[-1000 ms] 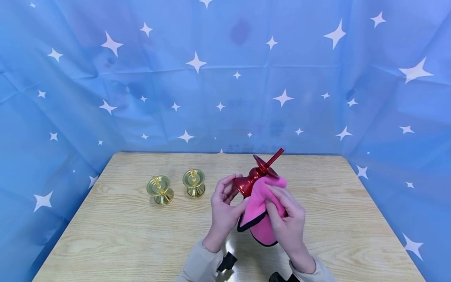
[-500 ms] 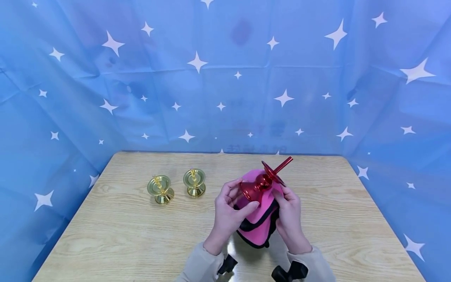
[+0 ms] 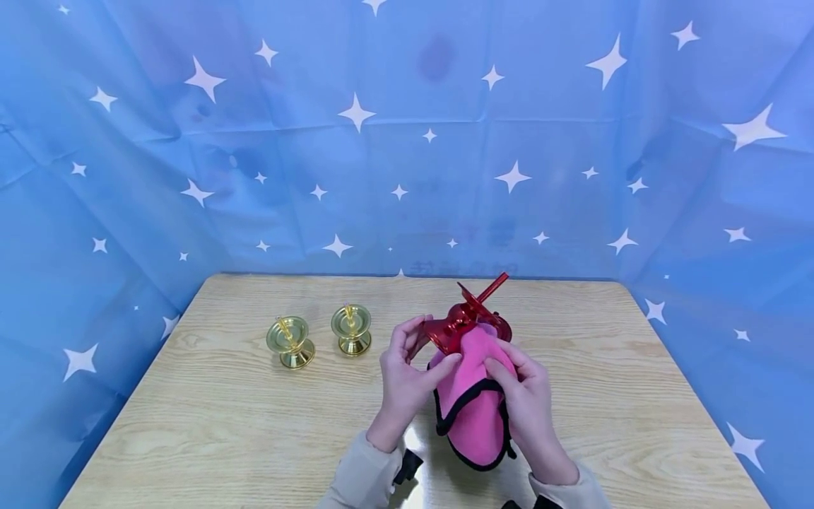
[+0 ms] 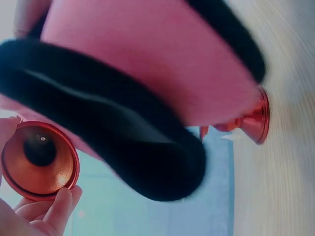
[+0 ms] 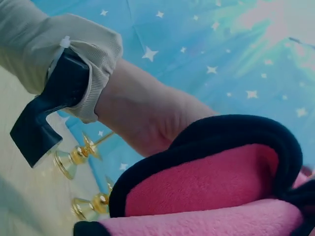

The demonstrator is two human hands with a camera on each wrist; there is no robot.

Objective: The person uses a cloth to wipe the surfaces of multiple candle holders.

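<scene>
In the head view a shiny red candle holder (image 3: 449, 329) is tilted in the air, its dish and thin rod pointing up and right. My left hand (image 3: 407, 378) grips it by the flared base, whose hollow underside faces the left wrist camera. My right hand (image 3: 531, 396) pinches a pink cloth (image 3: 477, 424) with black edging, pressed against the holder's stem and dish. The cloth's lower part hangs in a fold. Behind it, a second red candle holder (image 4: 256, 120) stands on the table in the left wrist view, mostly hidden by the cloth.
Two gold candle holders (image 3: 350, 332) with shallow dishes and thin rods stand upright left of my hands on the wooden table (image 3: 210, 424). A blue curtain (image 3: 407, 177) with white stars hangs behind and at both sides.
The red candle holder moved right, then back left and slightly up. The cloth went from the front to behind it and now covers its near side again. The gold holders have not moved.
</scene>
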